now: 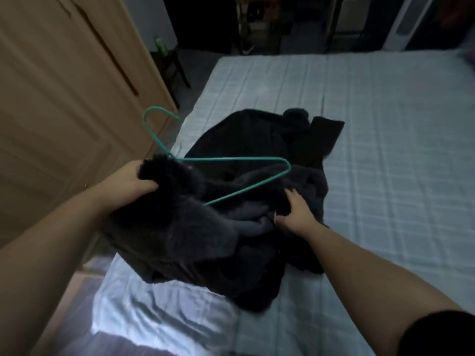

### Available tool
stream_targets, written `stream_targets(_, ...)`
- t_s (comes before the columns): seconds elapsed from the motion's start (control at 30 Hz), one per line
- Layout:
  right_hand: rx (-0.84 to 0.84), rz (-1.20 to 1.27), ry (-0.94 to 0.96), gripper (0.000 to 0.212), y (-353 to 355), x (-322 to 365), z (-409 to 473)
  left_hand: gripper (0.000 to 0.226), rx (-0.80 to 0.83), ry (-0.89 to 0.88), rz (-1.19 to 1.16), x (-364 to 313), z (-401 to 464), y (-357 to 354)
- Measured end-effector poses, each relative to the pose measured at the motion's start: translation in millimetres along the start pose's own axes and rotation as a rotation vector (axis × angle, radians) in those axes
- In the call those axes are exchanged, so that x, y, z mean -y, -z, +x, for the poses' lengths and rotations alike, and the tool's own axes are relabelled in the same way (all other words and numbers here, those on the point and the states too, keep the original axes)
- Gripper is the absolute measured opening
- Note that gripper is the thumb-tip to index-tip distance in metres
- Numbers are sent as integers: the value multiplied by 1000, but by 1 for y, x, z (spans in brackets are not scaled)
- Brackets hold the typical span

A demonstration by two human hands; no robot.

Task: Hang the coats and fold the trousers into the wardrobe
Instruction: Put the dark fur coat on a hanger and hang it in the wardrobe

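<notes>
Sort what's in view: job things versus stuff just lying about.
Job: dark coat, green hanger, wardrobe, left hand, right hand.
Lying about: green bottle, dark stool, bed.

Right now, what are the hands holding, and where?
The left hand grips the dark furry coat at its bunched top edge, near the green hanger. The right hand rests on the coat's folds; its grip cannot be told.

Left hand [133,179] grips dark coat [180,227] on green hanger [231,160]; right hand [295,209] presses its folds.
</notes>
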State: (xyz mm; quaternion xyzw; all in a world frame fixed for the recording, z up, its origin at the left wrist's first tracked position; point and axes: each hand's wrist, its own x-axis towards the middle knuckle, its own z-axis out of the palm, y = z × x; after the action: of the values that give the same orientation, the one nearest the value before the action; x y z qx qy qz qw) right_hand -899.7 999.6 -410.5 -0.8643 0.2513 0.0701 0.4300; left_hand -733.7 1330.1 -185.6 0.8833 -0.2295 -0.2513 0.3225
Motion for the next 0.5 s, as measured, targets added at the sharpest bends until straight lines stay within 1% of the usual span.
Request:
stream_targets(0.03, -5, -77, 14, 103, -3, -3, 10, 47, -5, 41, 41, 10, 0, -1)
stream_targets(0.07, 8, -156, 16, 104, -3, -5, 19, 55, -4, 71, 80, 18, 0, -2)
stream_targets(0.1, 18, -239, 3, 99, -3, -6, 28, 60, 8, 91, 115, 23, -2, -4)
stream_targets(0.13, 10, -298, -16, 93, -4, -10, 39, 58, 20, 108, 138, 26, -2, -7)
stream_targets(0.17, -11, -325, -57, 87, -3, -10, 44, 52, 41, 131, 167, 29, -1, -11)
stream_targets(0.23, -52, -261, -183, 72, -3, -12, 49, 30, 62, 151, 206, 32, 3, -24)
stream_targets(0.27, -76, -181, -231, 61, -4, -13, 47, 28, 70, 150, 243, 37, 6, -31)
stream_targets(0.3, -104, -102, -248, 49, -3, -12, 45, 34, 95, 136, 283, 39, 9, -38)
stream_targets(0.37, -186, 7, -210, 29, 2, -6, 42, 45, 153, 145, 365, 40, 15, -49)
stream_targets(0.4, -204, 34, -175, 26, 8, 0, 41, 45, 178, 145, 398, 39, 18, -53)
stream_targets(0.5, -211, 110, -119, 31, 36, 33, 38, 38, 220, 111, 488, 32, 25, -61)
